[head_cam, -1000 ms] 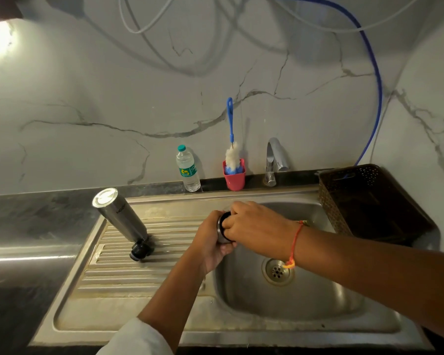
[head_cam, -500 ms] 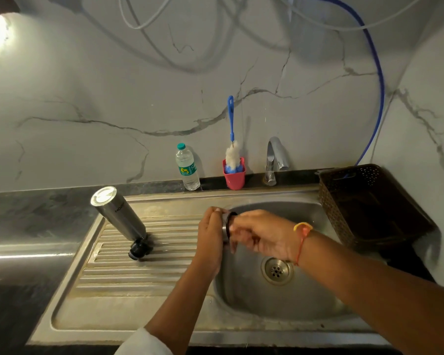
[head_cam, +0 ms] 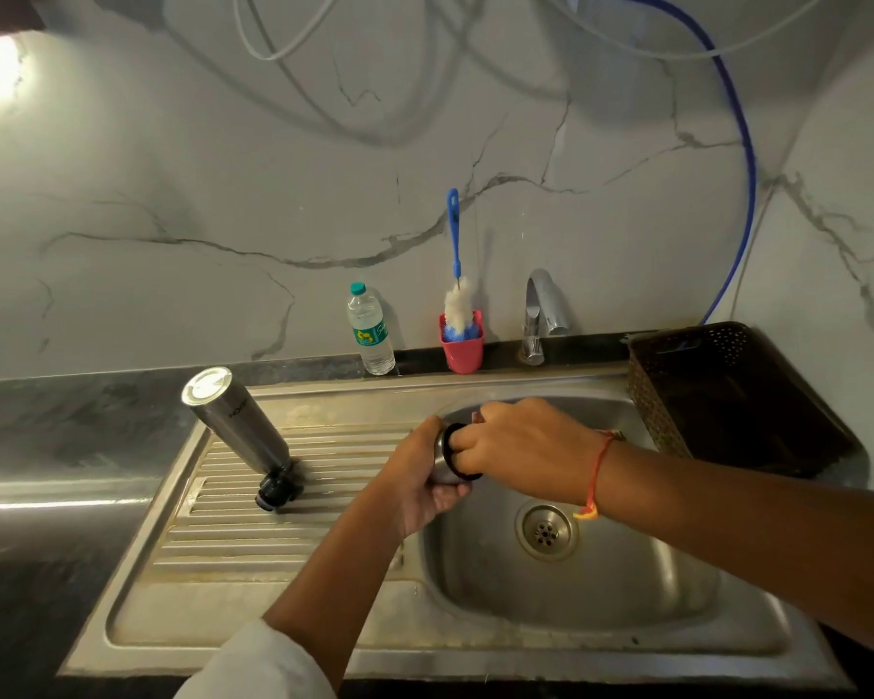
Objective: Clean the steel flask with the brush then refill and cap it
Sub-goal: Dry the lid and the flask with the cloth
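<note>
Since a second ago the right hand (head_cam: 520, 449) has lifted off the cap (head_cam: 447, 456). Its fingers (head_cam: 462, 441) now reach inside the black rim, while the left hand (head_cam: 417, 479) has turned under it.

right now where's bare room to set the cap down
Bare ribbed drainboard between the inverted flask and the sink's front rim. Basin floor around the drain is bare too. Crowded: back ledge with water bottle, brush cup, tap.

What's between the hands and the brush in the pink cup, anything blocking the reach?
Nothing visible. The brush stands upright in the pink cup at the sink's back edge, with bare steel between it and the hands. Both hands are occupied: left hand and right hand hold a steel part.
</note>
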Demonstrator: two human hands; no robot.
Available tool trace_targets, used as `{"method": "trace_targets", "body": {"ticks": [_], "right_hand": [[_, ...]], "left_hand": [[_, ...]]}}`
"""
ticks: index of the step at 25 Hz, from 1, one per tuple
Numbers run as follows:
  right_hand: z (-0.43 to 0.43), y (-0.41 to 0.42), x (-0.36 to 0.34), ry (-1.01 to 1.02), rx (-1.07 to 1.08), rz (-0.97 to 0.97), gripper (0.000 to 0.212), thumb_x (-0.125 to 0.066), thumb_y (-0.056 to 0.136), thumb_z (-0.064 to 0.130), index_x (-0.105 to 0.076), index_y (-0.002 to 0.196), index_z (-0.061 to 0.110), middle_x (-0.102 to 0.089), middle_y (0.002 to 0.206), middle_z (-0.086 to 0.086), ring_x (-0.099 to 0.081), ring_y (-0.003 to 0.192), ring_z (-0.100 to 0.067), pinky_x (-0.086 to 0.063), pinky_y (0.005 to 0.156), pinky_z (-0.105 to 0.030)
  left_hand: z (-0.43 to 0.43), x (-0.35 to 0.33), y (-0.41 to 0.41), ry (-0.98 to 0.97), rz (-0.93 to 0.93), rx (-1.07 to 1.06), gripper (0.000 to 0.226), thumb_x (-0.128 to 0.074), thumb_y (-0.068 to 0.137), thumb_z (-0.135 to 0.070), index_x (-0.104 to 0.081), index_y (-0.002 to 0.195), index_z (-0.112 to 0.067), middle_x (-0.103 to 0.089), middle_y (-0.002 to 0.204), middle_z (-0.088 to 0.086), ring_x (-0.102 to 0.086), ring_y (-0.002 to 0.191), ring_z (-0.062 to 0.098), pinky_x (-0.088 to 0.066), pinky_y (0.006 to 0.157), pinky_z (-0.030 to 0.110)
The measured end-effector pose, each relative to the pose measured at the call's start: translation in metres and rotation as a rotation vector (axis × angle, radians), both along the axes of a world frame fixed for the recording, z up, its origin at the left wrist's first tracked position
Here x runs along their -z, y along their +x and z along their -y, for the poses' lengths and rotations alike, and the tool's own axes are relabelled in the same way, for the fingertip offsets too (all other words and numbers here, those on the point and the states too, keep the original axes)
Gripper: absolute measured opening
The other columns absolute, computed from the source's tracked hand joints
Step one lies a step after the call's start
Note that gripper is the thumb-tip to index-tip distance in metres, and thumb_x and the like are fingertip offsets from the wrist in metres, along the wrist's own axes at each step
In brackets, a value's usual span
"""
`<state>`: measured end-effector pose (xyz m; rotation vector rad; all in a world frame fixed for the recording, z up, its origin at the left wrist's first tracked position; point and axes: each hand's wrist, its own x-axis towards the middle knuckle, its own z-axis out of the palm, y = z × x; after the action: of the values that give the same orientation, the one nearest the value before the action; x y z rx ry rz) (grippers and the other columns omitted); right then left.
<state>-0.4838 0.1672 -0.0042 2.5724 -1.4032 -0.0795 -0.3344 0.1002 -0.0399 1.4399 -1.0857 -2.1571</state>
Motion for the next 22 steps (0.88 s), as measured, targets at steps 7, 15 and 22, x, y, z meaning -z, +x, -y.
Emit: {"method": "trace_targets", "body": {"ticks": [7,15,22], "right_hand": [[0.01,0.016,0.008,1.244,0.833,1.995,0.016,-0.06,0.089,0.011,-0.061,0.103,0.003,-0.067,0.074,-0.009,-0.065,0.059,-0.014,-0.048,0.045,-0.018],[0.008,0.015,0.021,0.427,0.323,0.797,0.035,-0.063,0.084,0.016,-0.063,0.115,0.032,-0.069,0.102,0.007,-0.067,0.084,-0.012,-0.06,0.074,-0.033],[0.015,-0.011,0.039,-0.056,0.101,0.399,0.049,-0.067,0.089,0.021,-0.056,0.133,0.039,-0.059,0.135,0.016,-0.06,0.097,-0.018,-0.056,0.071,-0.032]], "left_hand": [[-0.002,0.004,0.0,-0.592,-0.004,-0.222,0.023,-0.041,0.104,-0.015,-0.059,0.094,-0.005,-0.06,0.082,0.012,-0.06,0.069,0.017,-0.049,0.048,0.024],[0.004,0.012,0.007,-0.459,0.03,-0.175,0.024,-0.043,0.101,-0.02,-0.063,0.099,-0.005,-0.063,0.083,0.012,-0.063,0.075,0.021,-0.051,0.051,0.028],[0.011,0.018,0.03,-0.01,-0.192,-0.3,0.029,-0.042,0.098,-0.029,-0.055,0.104,-0.004,-0.058,0.073,0.015,-0.048,0.053,0.022,-0.031,0.033,0.021]]}}
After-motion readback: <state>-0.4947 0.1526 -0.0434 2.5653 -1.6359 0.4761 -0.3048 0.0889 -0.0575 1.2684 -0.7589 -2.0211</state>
